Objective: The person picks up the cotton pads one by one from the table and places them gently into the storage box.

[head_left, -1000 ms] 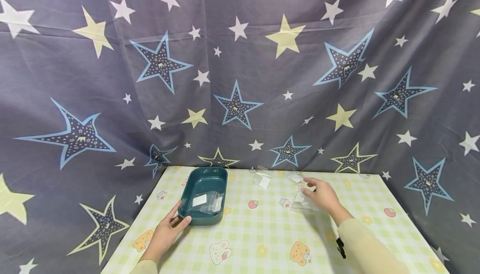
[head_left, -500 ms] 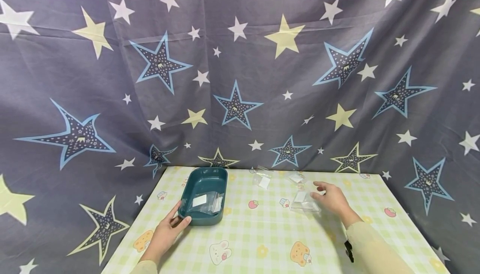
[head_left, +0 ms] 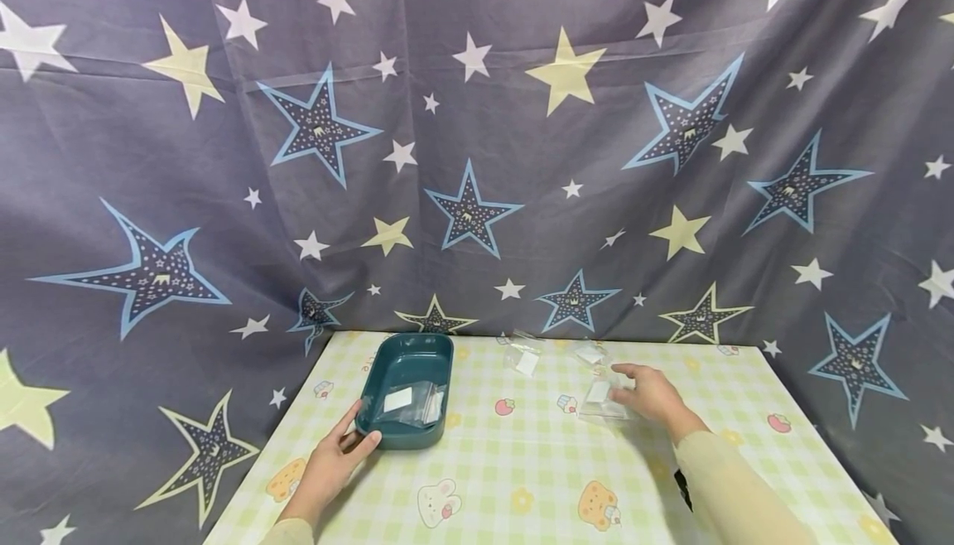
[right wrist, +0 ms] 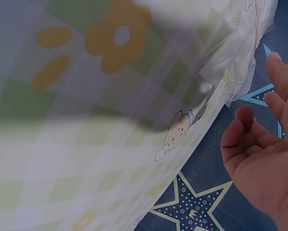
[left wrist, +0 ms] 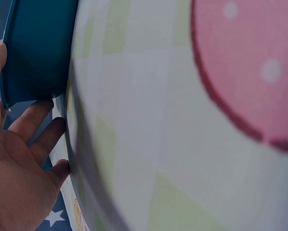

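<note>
My left hand [head_left: 331, 464] holds the near left corner of a dark teal rectangular dish [head_left: 370, 392], thumb at the front and fingers along the left side. In the left wrist view that hand [left wrist: 23, 178] lies against the dish's wall [left wrist: 38, 53]. Inside the dish is a clear zip bag [head_left: 417, 392] with a white label. On the right, my right hand [head_left: 650, 396] is at the right side of another clear bag [head_left: 599, 402], fingers loosely bent. The right wrist view shows this hand [right wrist: 264, 149] beside crumpled clear plastic [right wrist: 235, 62], apart from it.
Two more small clear bags lie at the back, one near the middle [head_left: 525, 361] and one [head_left: 591, 353] behind the right hand's bag. A green-checked cloth [head_left: 484, 454] covers the table. A star-patterned curtain [head_left: 477, 156] hangs behind it.
My right hand first drew back to the right from the small bags, then came left again over the nearer bag's edge. My left hand and the dish have stayed put.
</note>
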`<state>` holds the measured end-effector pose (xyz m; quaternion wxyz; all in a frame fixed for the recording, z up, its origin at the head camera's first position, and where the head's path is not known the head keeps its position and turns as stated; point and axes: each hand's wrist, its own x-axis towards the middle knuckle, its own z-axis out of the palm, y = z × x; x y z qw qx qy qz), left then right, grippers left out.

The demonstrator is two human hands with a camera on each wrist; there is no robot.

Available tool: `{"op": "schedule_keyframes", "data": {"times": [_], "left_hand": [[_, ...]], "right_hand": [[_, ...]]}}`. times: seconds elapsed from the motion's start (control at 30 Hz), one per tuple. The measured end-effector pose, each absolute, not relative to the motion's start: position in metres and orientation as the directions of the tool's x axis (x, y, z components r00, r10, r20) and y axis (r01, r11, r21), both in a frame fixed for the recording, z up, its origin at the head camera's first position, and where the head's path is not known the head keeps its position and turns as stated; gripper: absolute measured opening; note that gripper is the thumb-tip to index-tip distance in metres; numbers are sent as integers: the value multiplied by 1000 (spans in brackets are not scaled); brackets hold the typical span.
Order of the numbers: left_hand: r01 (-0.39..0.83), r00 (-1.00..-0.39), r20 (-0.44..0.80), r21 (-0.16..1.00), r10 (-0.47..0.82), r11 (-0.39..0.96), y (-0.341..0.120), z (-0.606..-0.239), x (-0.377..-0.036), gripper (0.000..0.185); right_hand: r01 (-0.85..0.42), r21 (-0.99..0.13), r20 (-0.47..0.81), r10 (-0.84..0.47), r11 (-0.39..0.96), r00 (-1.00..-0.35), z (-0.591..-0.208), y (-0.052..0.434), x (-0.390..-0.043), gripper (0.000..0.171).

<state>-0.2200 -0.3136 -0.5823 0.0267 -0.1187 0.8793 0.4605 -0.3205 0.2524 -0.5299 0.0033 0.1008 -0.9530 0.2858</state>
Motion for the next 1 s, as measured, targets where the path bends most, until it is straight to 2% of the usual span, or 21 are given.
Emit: {"op": "schedule_keyframes", "data": {"times": [0.67,1.0], "left_hand": [[-243,-968,-161,806,-194,539,-311,-581,-219,98],[-231,-971,-152,811,-187,538,-312,-580,-218,95]], "right_hand": [[-183,-493,-44,-235,850,-971,-536,248,-336,57],[-178,-497,-54,-235,850,-971,-538,245,-338,54]]}}
